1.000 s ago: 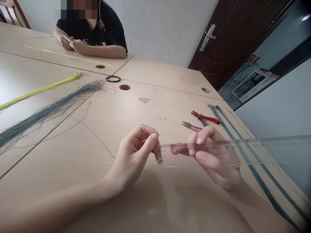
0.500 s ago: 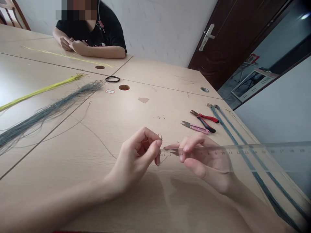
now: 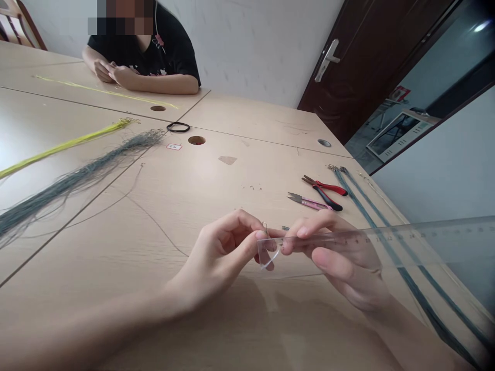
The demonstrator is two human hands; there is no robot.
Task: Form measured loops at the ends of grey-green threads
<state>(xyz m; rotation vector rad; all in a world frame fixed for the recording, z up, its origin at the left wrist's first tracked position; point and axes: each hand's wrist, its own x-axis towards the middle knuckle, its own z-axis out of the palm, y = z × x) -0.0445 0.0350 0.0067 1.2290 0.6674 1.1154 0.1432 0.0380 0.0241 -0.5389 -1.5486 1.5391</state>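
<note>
My left hand (image 3: pixel 222 257) is pinched shut on a tiny metal clasp (image 3: pixel 265 225) at the end of a thin cord, right at the left end of a clear plastic ruler (image 3: pixel 386 241). My right hand (image 3: pixel 340 260) grips that ruler near its left end and holds it above the table; the ruler runs out to the right edge of view. A thin grey cord (image 3: pixel 154 219) trails from my left hand across the wooden table (image 3: pixel 216 185) toward the far left.
Red-handled pliers (image 3: pixel 327 188) and pink thread snips (image 3: pixel 307 201) lie beyond my right hand. Dark cords (image 3: pixel 390 247) run along the right table edge. A grey cord bundle (image 3: pixel 73 180), yellow cords (image 3: pixel 65 145) and a black ring (image 3: pixel 178 127) lie left. Another person (image 3: pixel 147 51) sits at the far side.
Both hands have drifted slightly right and lower, closer together. The ruler's left end now meets my left fingertips and the ruler tilts up more to the right.
</note>
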